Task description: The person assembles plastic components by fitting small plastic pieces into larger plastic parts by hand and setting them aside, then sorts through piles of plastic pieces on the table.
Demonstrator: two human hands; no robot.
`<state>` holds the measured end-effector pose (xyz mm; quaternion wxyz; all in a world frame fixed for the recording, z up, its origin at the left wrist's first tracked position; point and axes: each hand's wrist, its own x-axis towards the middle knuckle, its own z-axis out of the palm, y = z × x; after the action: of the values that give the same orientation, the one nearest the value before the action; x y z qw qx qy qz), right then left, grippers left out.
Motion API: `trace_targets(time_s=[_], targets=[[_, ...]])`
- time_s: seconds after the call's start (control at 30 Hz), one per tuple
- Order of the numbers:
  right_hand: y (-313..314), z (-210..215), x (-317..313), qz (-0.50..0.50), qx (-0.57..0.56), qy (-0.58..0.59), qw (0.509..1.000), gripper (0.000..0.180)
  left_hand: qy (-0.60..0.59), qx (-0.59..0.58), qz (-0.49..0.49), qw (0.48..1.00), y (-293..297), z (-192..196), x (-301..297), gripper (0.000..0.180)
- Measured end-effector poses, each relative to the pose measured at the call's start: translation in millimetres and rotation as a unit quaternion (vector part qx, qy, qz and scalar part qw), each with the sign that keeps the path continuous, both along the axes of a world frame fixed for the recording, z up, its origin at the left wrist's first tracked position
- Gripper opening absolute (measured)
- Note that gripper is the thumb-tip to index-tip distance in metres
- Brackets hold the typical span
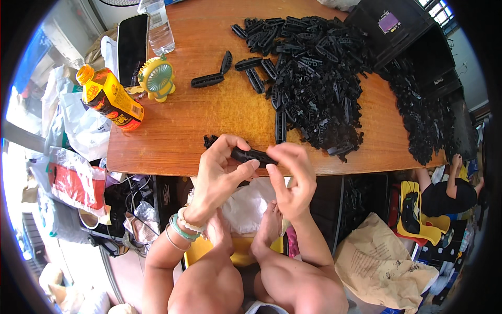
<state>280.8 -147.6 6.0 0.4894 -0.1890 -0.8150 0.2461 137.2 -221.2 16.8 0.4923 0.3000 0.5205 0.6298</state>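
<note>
A long, dark plastic piece (252,155) is held level just over the table's front edge. My left hand (215,170) grips its left part between thumb and fingers. The thumb and fingertips of my right hand (297,180) close around its right end, and the index finger is slightly blurred. Close behind my left hand lies a small black part (210,141), partly hidden by the fingers. Another long black piece (281,127) points toward my right hand from the edge of a big heap of black plastic parts (327,89).
Black bins (397,29) stand at the back right beside a second heap of black parts (421,115). On the left are an orange-yellow bottle (112,99), a small yellow fan (157,78), a phone (132,49) and a clear bottle (158,29). A person (452,191) sits at far right.
</note>
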Motion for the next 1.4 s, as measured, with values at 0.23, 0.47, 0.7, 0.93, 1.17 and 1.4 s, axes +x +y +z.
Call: trace_targets(time_s=[0.23, 0.47, 0.7, 0.93, 1.17, 1.4], targets=[[-3.2, -6.7, 2.1, -0.009, -0.277, -0.044, 0.960, 0.019, 0.001, 0.010, -0.013, 1.000, 0.9, 1.7, 2.5, 0.024], [4.5, -4.5, 31.1, 0.134, -0.439, -0.150, 0.876, 0.020, 0.306, 0.050, 0.086, 0.947, 22.6, -13.2, -43.5, 0.023], [-3.9, -10.0, 4.1, 0.040, -0.309, -0.173, 0.934, 0.012, 0.765, 0.084, 0.173, 0.615, 90.1, -37.2, -112.2, 0.027], [30.7, -26.2, -49.4, 0.008, -0.078, -0.158, 0.984, 0.007, 0.680, 0.009, 0.134, 0.721, 87.5, -46.7, -111.1, 0.020], [35.1, -28.5, -41.8, -0.008, -0.153, -0.064, 0.986, 0.013, 0.073, 0.034, 0.027, 0.996, 49.4, -17.1, -83.0, 0.022], [17.7, -2.9, -13.5, 0.142, -0.419, 0.162, 0.882, 0.015, 0.072, 0.031, -0.067, 0.995, 11.4, -4.7, -46.2, 0.027]])
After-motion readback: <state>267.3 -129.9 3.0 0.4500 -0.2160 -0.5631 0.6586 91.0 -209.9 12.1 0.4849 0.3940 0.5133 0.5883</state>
